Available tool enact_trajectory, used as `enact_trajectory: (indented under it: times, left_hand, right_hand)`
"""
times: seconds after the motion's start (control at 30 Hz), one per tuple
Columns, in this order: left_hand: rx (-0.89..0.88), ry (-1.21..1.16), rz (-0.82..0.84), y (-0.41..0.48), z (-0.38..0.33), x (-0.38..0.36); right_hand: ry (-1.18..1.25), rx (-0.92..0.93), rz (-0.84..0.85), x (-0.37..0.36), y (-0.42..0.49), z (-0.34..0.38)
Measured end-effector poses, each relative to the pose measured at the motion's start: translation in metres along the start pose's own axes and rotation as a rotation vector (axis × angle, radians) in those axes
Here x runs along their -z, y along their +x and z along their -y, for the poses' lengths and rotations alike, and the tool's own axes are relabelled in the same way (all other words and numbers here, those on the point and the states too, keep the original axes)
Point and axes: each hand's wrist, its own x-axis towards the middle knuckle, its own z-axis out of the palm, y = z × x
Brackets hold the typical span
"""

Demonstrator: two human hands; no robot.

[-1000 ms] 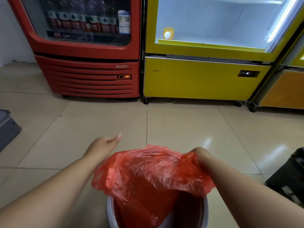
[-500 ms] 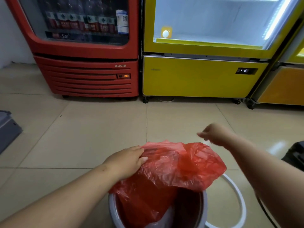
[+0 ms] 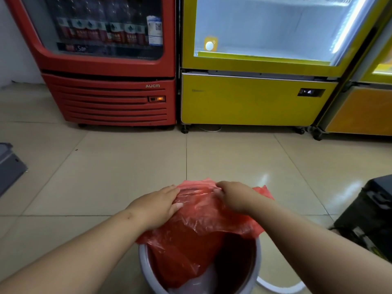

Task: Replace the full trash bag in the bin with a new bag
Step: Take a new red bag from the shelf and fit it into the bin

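A thin red plastic bag [image 3: 199,232] hangs into a round white bin [image 3: 146,270] at the bottom of the head view. Its far edge is bunched over the bin's far rim. My left hand [image 3: 157,206] presses on the bag's left part, fingers curled into the plastic. My right hand [image 3: 235,196] pinches the bag's top edge just right of the left hand. The bin's near rim is cut off by the frame. A white ring [image 3: 277,286] lies on the floor beside the bin at the right.
A red drinks cooler [image 3: 110,81] and a yellow glass-door cooler [image 3: 254,98] stand side by side on the far side of the beige tiled floor [image 3: 106,177]. A grey box [image 3: 9,166] sits at the left edge, a black object [image 3: 369,217] at the right.
My right hand came back down from the air onto the bag's top edge. My left hand slid further onto the bag, and both hands now hold it close together.
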Motion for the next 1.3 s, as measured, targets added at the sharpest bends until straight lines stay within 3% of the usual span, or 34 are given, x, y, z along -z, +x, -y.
enact_trajectory:
  times: [0.17,0.23,0.4,0.63,0.77,0.9,1.0,1.13,1.23,1.3]
  left_hand:
    - [0.022,-0.069,-0.004,0.000,0.006,0.001]
    - [0.025,-0.056,-0.007,0.000,0.006,0.000]
    - [-0.038,0.043,0.012,-0.005,0.008,-0.004]
    - [-0.215,0.066,-0.322,-0.028,-0.006,-0.004]
    - [-0.322,0.121,-0.355,-0.055,-0.015,0.006]
    - [-0.432,0.169,-0.296,-0.096,-0.027,0.013]
    - [-0.368,0.159,-0.210,-0.120,-0.031,0.008]
    - [-0.132,0.125,-0.175,-0.130,-0.031,-0.006]
    - [0.004,0.122,-0.136,-0.130,-0.032,-0.009]
    - [-0.006,0.186,-0.122,-0.126,-0.031,-0.008]
  right_hand:
    - [0.505,-0.072,0.003,-0.012,-0.015,-0.042]
    - [0.593,-0.069,-0.025,-0.018,-0.022,-0.054]
    - [0.413,0.011,-0.177,-0.029,-0.038,-0.071]
    - [0.226,0.202,-0.320,-0.022,-0.062,-0.071]
    - [0.116,0.374,-0.231,-0.012,-0.090,-0.062]
    - [0.074,0.339,-0.116,-0.014,-0.115,-0.056]
    - [0.073,0.234,-0.106,-0.024,-0.125,-0.056]
    - [-0.032,0.157,-0.154,-0.035,-0.132,-0.050]
    - [-0.142,0.133,-0.061,-0.040,-0.131,-0.046]
    - [-0.182,0.170,-0.033,-0.041,-0.126,-0.046]
